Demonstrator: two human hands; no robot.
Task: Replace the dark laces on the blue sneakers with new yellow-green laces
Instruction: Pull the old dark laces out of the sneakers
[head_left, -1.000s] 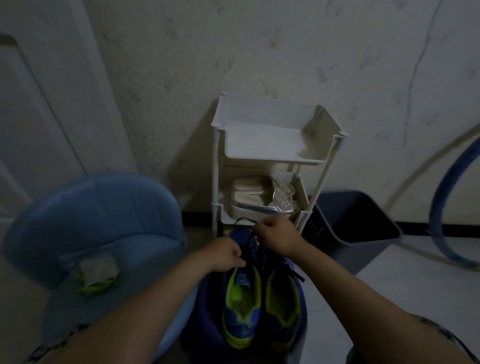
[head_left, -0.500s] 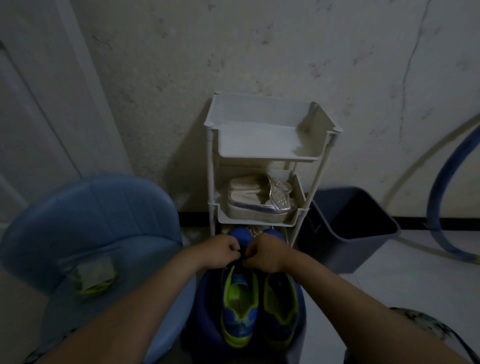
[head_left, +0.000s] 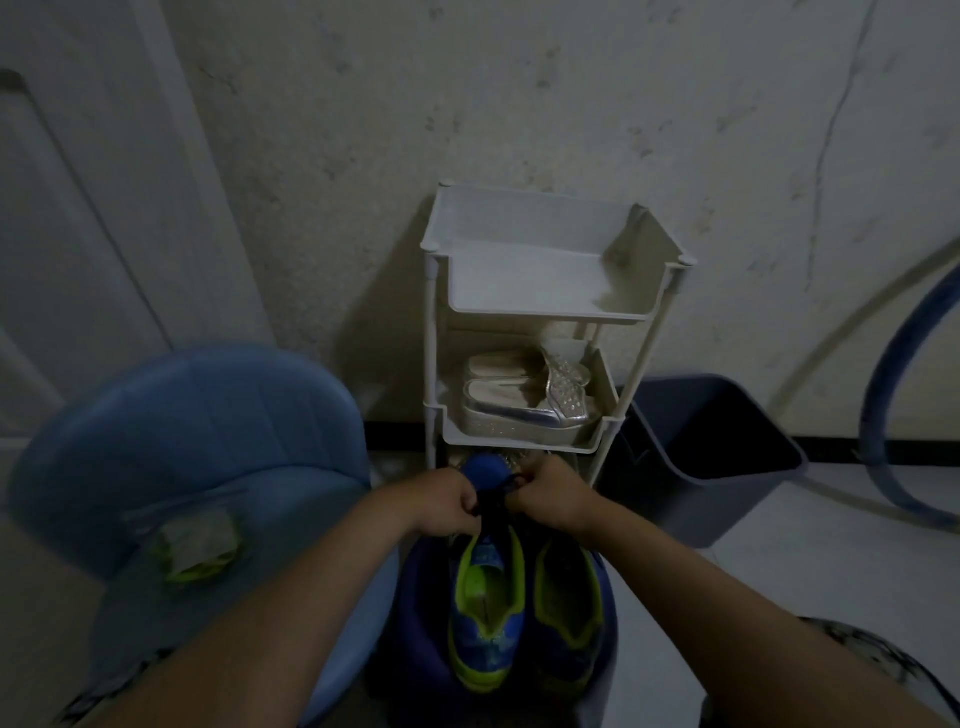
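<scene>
Blue sneakers (head_left: 488, 618) side by side, toes near rack (head_left: 431, 338); left hand (head_left: 448, 501), right hand (head_left: 546, 493) fingers pinch dark laces (head_left: 493, 498).

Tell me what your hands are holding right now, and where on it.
Left grip and right grip both pinch the dark fabric lace at the toe end of the blue sneaker.

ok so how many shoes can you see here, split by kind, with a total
blue sneakers: 2
silver sandals, on the middle shelf of the white rack: 2
total: 4
A glittery item on the lowest shelf is too hidden to count.
</scene>
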